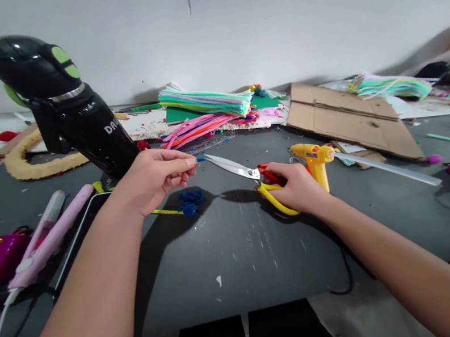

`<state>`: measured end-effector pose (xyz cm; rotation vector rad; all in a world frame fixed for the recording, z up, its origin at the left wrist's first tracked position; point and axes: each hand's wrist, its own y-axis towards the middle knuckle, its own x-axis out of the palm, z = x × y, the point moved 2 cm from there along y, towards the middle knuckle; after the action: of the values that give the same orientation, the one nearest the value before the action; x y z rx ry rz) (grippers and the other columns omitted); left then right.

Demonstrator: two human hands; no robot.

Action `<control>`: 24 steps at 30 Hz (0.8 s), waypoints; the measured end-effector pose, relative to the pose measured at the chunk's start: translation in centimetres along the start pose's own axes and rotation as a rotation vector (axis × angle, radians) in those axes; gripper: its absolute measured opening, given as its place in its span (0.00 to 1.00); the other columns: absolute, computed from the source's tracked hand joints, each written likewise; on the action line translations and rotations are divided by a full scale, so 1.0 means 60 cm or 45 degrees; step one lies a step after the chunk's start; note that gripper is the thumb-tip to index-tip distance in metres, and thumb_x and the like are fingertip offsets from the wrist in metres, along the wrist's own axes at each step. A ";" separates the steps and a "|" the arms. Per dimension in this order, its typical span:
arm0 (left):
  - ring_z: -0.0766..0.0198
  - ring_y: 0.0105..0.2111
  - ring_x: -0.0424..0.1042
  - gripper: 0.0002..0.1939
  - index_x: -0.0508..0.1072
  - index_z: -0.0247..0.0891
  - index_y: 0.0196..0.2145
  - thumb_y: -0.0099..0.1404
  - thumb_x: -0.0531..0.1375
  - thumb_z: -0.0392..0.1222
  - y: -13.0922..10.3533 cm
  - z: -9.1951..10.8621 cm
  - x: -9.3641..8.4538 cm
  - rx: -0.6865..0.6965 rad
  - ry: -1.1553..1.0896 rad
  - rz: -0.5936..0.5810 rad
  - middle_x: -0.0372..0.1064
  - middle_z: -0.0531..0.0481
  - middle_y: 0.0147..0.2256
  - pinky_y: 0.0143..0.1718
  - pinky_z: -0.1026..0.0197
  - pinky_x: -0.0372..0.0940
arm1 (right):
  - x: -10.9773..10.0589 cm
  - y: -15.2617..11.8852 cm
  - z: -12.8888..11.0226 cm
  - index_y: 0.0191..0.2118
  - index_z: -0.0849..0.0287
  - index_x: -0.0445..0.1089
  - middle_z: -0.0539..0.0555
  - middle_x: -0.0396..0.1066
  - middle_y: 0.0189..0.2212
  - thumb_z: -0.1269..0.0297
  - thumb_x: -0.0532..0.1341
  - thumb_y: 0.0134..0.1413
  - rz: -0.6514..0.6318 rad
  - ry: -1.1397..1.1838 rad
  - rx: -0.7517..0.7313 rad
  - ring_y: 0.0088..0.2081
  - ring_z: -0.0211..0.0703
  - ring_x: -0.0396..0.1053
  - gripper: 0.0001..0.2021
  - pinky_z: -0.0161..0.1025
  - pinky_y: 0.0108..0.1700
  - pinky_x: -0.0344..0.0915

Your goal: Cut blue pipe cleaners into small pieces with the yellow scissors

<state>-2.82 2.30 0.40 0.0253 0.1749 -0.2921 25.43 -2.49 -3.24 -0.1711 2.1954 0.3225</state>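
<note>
Between thumb and fingertips, my left hand (163, 173) pinches a short piece of blue pipe cleaner (200, 159), its end sticking out to the right. My right hand (294, 185) grips the scissors (275, 197) by their red and yellow handles. The silver blades point left, look nearly closed, and their tip is right by the blue end; whether they touch it I cannot tell. Below my left hand, a blue fuzzy flower shape (191, 203) with a yellow stem lies on the dark table (230, 254).
A black bottle (89, 116) stands at left, near a pink hair straightener (52, 234). Beyond my right hand sits a yellow glue gun (314, 159) with a long glue stick. Bundled pipe cleaners (207, 101) and folded cardboard (350, 119) lie along the back.
</note>
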 end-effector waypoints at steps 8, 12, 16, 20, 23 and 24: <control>0.76 0.17 0.62 0.05 0.78 0.32 0.24 0.56 0.67 0.36 -0.001 0.004 0.009 -0.330 -0.291 -0.027 0.69 0.48 0.22 0.18 0.72 0.60 | 0.006 0.002 0.001 0.28 0.58 0.65 0.47 0.63 0.24 0.66 0.61 0.42 -0.010 -0.039 0.011 0.26 0.35 0.55 0.05 0.35 0.30 0.52; 0.78 0.17 0.63 0.06 0.78 0.30 0.25 0.55 0.68 0.36 -0.003 0.006 0.012 -0.399 -0.356 -0.040 0.69 0.49 0.23 0.18 0.75 0.61 | 0.008 0.002 0.003 0.28 0.58 0.65 0.47 0.63 0.23 0.65 0.61 0.43 0.000 -0.058 -0.003 0.26 0.35 0.55 0.05 0.35 0.30 0.53; 0.78 0.17 0.64 0.06 0.79 0.30 0.26 0.54 0.69 0.36 -0.002 0.005 0.012 -0.411 -0.387 -0.047 0.70 0.49 0.23 0.18 0.76 0.61 | 0.009 0.002 0.004 0.27 0.57 0.63 0.47 0.63 0.23 0.66 0.60 0.42 -0.004 -0.077 -0.006 0.25 0.35 0.55 0.05 0.35 0.30 0.53; 0.78 0.17 0.64 0.06 0.79 0.29 0.26 0.54 0.69 0.36 -0.001 0.003 0.011 -0.423 -0.412 -0.069 0.70 0.49 0.23 0.18 0.76 0.62 | 0.010 0.002 0.006 0.27 0.57 0.62 0.47 0.63 0.23 0.66 0.60 0.42 0.002 -0.082 -0.005 0.25 0.36 0.56 0.05 0.35 0.30 0.53; 0.78 0.17 0.64 0.06 0.79 0.29 0.27 0.53 0.70 0.37 -0.001 0.002 0.011 -0.437 -0.424 -0.080 0.70 0.49 0.23 0.18 0.76 0.62 | 0.010 0.003 0.007 0.27 0.57 0.63 0.47 0.64 0.23 0.67 0.60 0.41 0.011 -0.079 0.006 0.26 0.36 0.56 0.04 0.35 0.30 0.54; 0.78 0.17 0.64 0.06 0.79 0.29 0.27 0.53 0.70 0.37 -0.001 0.002 0.011 -0.440 -0.424 -0.085 0.70 0.49 0.23 0.18 0.76 0.62 | 0.010 0.003 0.008 0.28 0.57 0.64 0.47 0.64 0.24 0.67 0.60 0.41 0.012 -0.082 0.015 0.26 0.36 0.56 0.04 0.35 0.30 0.54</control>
<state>-2.17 2.07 0.39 -0.3705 -0.1066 -0.3254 25.37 -2.19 -3.96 -0.1427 2.1348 0.3162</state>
